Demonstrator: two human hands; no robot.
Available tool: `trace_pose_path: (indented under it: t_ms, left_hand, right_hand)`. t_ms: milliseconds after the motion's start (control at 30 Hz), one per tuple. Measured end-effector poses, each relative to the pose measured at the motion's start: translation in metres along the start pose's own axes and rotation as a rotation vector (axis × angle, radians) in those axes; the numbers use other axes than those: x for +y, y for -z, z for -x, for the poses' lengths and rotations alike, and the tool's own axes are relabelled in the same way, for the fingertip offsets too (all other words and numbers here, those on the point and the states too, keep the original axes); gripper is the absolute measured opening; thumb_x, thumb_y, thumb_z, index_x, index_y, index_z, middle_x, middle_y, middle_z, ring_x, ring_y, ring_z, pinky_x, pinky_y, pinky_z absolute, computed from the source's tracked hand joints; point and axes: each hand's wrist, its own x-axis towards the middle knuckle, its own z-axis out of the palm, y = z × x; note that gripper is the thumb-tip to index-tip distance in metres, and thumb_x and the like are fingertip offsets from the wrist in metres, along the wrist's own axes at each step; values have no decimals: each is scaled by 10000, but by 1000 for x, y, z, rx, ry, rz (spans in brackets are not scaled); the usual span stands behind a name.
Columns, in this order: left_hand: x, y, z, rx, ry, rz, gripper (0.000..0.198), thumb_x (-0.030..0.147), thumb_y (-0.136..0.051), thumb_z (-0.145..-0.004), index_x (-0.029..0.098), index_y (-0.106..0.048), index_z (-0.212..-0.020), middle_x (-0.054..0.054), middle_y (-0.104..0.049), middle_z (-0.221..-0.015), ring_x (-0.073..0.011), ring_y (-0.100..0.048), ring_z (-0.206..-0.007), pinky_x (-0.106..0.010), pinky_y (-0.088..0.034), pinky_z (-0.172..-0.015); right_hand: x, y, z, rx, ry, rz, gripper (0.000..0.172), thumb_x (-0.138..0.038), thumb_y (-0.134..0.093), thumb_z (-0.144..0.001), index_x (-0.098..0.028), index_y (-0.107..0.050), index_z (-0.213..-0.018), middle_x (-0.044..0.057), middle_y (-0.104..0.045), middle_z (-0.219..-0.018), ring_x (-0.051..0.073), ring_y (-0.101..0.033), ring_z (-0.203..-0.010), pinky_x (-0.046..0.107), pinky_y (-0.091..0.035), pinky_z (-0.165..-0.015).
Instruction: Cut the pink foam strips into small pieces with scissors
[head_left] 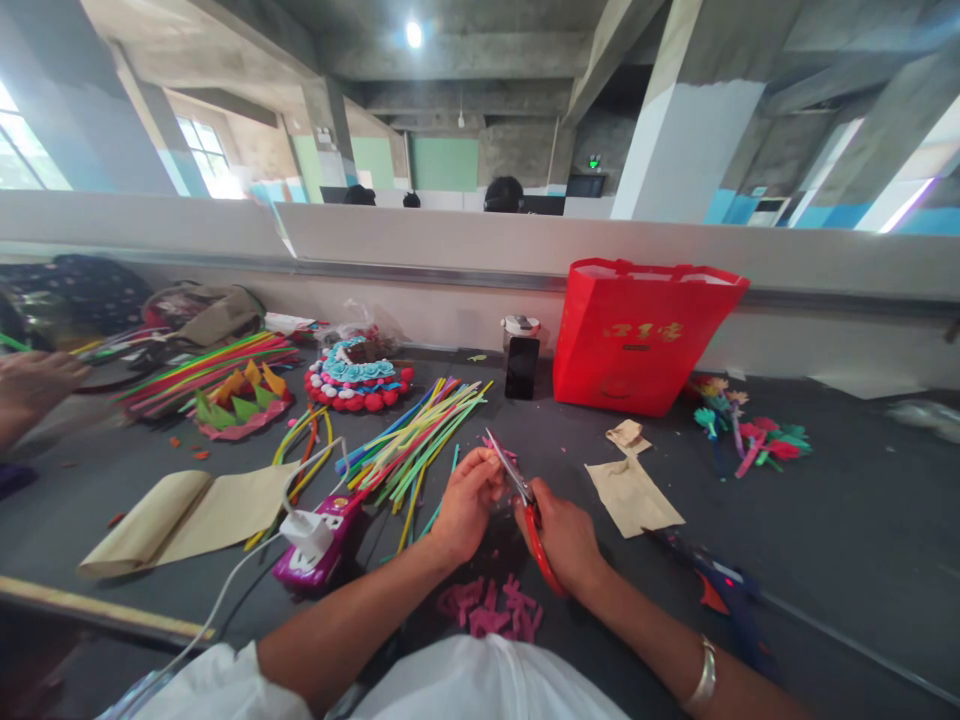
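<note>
The right hand (564, 535) is clamped on the red handles of the scissors (516, 478), whose blades slant up and to the left, towards the left hand (466, 502). The left hand's fingers are pinched together on a small pink piece (493, 442) right at the blade tips; most of that piece is hidden by the fingers. Both hands hover just above the dark surface (862, 520), close to the person's body, and a silver bangle (703, 675) sits on the right wrist. Pink scraps (491, 607) lie on the surface directly below the hands. Just beyond the left hand is a loose bundle of coloured sticks (420, 430), and to its left is a purple power strip (324, 545) with a white plug in it. Brown paper (634, 495) lies near the right hand, and a blue glue gun (721, 588) lies beside the right forearm. Farther back, a red bag (637, 335) stands against the wall, with a dark bottle (520, 362) beside it and a round flower piece (358, 380) to the left. Another person's hand (34, 385) shows at the left edge.
</note>
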Motion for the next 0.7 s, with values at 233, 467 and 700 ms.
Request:
trace_pose_path:
  t_ms: [233, 467, 700]
  left_hand:
    - [1, -3, 1, 2, -30, -33, 226, 342, -655, -763, 174, -523, -690, 34, -454, -637, -78, -392, -541, -224, -330, -549]
    - [-7, 9, -9, 122, -51, -292, 217, 362, -700, -709, 170, -598, -715, 38, -511, -619, -76, -398, -524, -218, -302, -519]
    - [-11, 19, -18, 229, -88, -345, 299, 282, -703, -677, 172, -618, -942, 47, -514, -638, -85, -431, -534, -215, -306, -503]
  right_hand:
    - [7, 1, -5, 26, -57, -163, 215, -355, -376, -957, -202, -499, -872, 16, -658, -702, 176, -653, -651, 226, -298, -531]
    - [9, -1, -7, 77, -63, -345, 262, -410, -367, -943, -206, -516, -875, 21, -660, -736, 178, -650, -689, 225, -376, -593]
    - [13, -4, -10, 110, -74, -432, 268, -434, -379, -930, -216, -515, -852, 17, -647, -723, 188, -644, -699, 238, -408, -634]
